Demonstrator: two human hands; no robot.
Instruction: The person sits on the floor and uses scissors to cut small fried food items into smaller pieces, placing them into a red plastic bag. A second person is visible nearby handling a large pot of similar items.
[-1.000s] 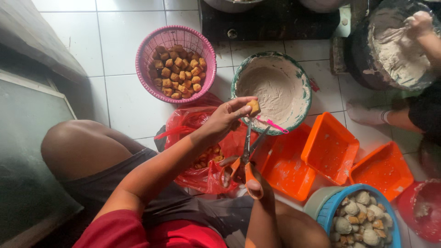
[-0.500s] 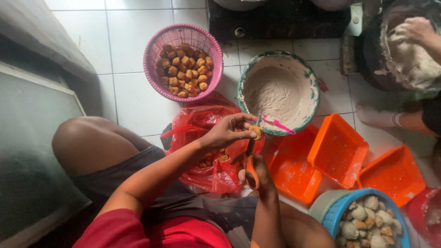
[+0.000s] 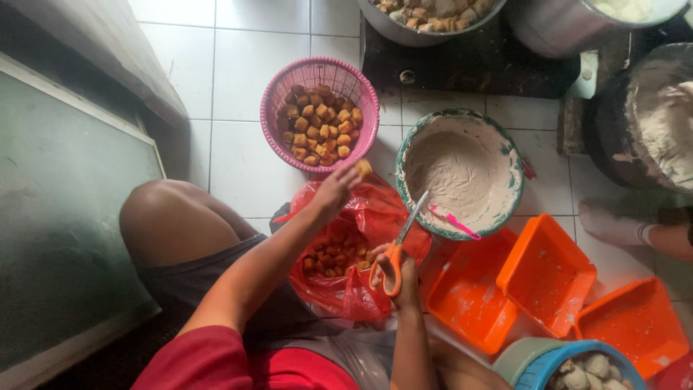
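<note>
My left hand (image 3: 336,190) holds a small fried tofu puff (image 3: 363,167) at its fingertips, just below the pink basket (image 3: 278,97) that is full of several brown tofu puffs. My right hand (image 3: 395,269) grips orange-handled scissors (image 3: 399,243), blades pointing up toward the green-rimmed bowl (image 3: 406,146) of pale batter. Between my hands lies a red plastic bag (image 3: 375,209) with more tofu puffs inside. A pink utensil (image 3: 453,222) rests on the bowl's near rim.
Orange trays (image 3: 546,273) lie at the right, and a blue bowl of filled pieces (image 3: 540,365) sits below them. Another person's foot (image 3: 613,224) is at right, next to a dark pot of batter (image 3: 646,119). Metal pots (image 3: 422,18) stand on the dark stove at top.
My left hand has moved away from the scissors and up toward the pink basket with the tofu puff. The right hand with the scissors stays low by the red bag.
</note>
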